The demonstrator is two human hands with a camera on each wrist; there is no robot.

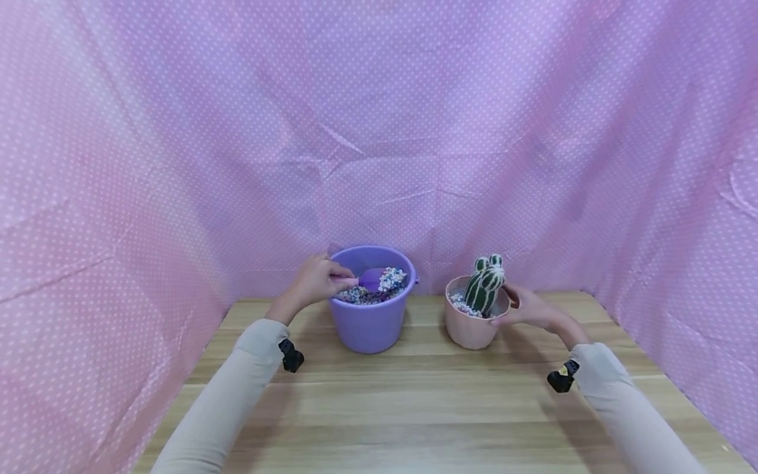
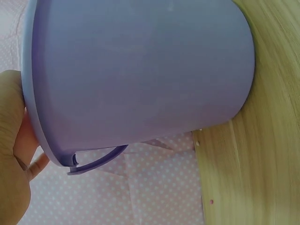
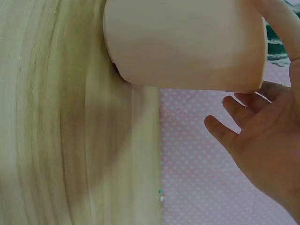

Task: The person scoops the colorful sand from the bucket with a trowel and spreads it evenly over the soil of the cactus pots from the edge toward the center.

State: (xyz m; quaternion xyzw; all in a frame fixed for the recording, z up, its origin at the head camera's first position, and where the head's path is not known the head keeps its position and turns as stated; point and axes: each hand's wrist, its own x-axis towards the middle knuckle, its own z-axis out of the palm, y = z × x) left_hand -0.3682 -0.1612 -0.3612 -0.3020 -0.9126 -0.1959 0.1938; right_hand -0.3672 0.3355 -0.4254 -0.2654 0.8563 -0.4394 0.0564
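Note:
My left hand (image 1: 315,282) pinches the handle of a small purple shovel (image 1: 371,280) at the left rim of a purple bucket (image 1: 368,328). Small multicoloured pebbles (image 1: 391,280) are heaped on its blade, and more pebbles lie inside the bucket. In the left wrist view the bucket wall (image 2: 140,70) hides the shovel. Farther right, a pale pink flowerpot (image 1: 470,330) stands on the table with a striped green cactus (image 1: 481,293) leaning in it among white pebbles. My right hand (image 1: 529,309) holds the pot's right rim, thumb in front and fingers behind.
Both containers stand near the back edge of a wooden table (image 1: 414,408), a gap between them. Pink dotted cloth (image 1: 379,164) hangs behind and at both sides. The bucket's handle (image 2: 101,161) hangs at its far side. A few stray pebbles (image 2: 211,201) lie by the table edge.

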